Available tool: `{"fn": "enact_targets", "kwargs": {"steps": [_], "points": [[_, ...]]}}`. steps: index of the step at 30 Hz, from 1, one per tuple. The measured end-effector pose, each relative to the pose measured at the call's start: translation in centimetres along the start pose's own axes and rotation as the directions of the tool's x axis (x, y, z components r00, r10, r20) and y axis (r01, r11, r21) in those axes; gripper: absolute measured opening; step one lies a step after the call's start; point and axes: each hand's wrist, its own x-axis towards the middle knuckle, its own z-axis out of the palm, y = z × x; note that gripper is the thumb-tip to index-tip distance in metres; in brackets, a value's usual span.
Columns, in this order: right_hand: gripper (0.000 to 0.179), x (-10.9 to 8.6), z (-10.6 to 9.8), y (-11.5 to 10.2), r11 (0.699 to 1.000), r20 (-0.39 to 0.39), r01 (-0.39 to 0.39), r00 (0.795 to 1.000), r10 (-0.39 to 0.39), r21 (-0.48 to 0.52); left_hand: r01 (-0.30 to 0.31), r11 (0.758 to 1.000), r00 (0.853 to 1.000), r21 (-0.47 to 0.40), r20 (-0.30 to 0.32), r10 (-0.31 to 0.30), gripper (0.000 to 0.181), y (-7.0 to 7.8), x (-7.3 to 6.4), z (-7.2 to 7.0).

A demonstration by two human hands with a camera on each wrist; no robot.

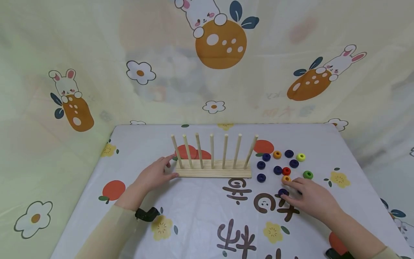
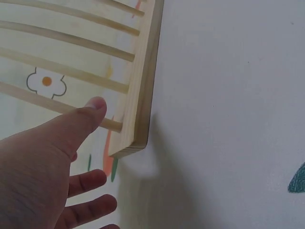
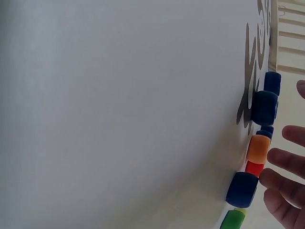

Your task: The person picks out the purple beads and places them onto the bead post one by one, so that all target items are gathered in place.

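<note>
Pale wood: a peg rack (image 1: 213, 173) of seven pegs stands on the printed white cloth (image 1: 191, 208), at centre in the head view. Clock positions below are as seen there.

Left hand (image 1: 156, 174): between 8 and 9 o'clock of the rack, at the end of its base; fingers relaxed and spread, gripping nothing. Contact with the wood: cannot tell.

Right hand (image 1: 315, 196): just before 4 o'clock of the rack; fingers extended, no grip seen. Forefinger tip at an orange bead (image 1: 286, 178), thumb tip at a dark blue bead (image 1: 282, 192); contact uncertain.

Loose beads lie at 3 to 4 o'clock of the rack, mostly dark blue. About the red bead (image 1: 286, 171): yellow-green bead (image 1: 300, 157) between 1 and 2 o'clock, green bead (image 1: 308, 175) at 3, second orange bead (image 1: 277, 154) at 11.
</note>
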Motion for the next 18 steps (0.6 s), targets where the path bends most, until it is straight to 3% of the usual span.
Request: {"fn": "enact_targets", "kwargs": {"steps": [8,18], "points": [[0.048,0.3,0.3,0.3,1.0,0.003,0.009,1.0,-0.009,-0.006,-0.008,0.999,0.998,-0.046,0.061,0.01,0.085,-0.3,1.0,0.5],[0.048,0.7,0.9,1.1,0.999,0.056,0.041,0.998,-0.04,-0.031,-0.028,0.998,0.996,-0.059,0.084,0.033,0.082,-0.4,1.6,0.6]]}}
